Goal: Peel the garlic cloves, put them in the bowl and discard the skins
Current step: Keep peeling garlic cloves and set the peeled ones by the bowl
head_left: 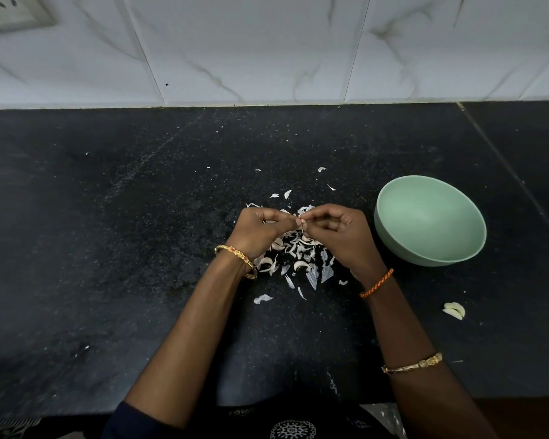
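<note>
- Left hand (256, 228) and right hand (336, 231) are meeting above the skins (293, 253), both grips pinching a small clove (301, 222) between fingertips.
- Skins are lying scattered on the desk (108, 248) under the hands.
- Bowl (430, 220) is sitting just right of the right hand.
- Two cloves (454, 310) are lying near the right forearm.

We see dim, even light | soft glare on wall tiles (267, 49) | wide-angle bending at edges | focus sharp.

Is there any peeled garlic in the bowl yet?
No, the green bowl shows only its bare inside; two cloves lie on the counter nearer the person.
</note>
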Motion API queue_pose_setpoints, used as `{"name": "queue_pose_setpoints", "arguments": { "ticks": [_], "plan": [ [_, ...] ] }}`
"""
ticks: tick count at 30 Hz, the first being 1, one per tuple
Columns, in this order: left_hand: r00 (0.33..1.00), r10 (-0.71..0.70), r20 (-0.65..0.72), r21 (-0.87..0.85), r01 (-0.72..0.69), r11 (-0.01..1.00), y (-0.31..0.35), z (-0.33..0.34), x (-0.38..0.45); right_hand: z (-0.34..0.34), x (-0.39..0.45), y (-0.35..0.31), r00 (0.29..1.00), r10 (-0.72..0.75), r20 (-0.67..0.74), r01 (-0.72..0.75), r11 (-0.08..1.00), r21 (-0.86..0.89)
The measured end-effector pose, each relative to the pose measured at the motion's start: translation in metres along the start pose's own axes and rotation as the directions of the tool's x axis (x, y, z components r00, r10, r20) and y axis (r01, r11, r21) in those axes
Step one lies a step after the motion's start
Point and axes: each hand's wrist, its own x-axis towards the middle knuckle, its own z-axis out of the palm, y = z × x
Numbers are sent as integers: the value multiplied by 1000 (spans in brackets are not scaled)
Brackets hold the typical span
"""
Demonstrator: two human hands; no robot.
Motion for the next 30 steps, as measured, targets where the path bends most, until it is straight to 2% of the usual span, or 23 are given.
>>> {"name": "queue_pose_setpoints", "arguments": {
  "ticks": [4,8,15,19,22,26,30],
  "plan": [
    [999,-36,-8,25,36,999,4,4,-1,0,0,-3,1000,-28,8,29,998,-50],
    [994,-107,-5,8,107,994,5,7,2,2,-1,-4,1000,-28,7,28,1000,2],
    [963,-270,5,-79,269,960,0,8,4,6,-2,-2,998,55,-19,-47,956,290],
    [960,-275,-54,-56,272,961,1,6,1,6,-2,-6,987,160,-27,-122,840,529],
    [973,-215,-83,-1,216,976,-1,4,3,3,0,-10,982,187,17,-160,789,593],
    [993,33,-111,26,-31,999,-3,4,2,0,1,-13,966,242,90,-248,769,590],
    [968,237,-85,108,-227,968,0,4,0,-2,-1,-11,965,238,114,-260,786,561]
  ]
}}
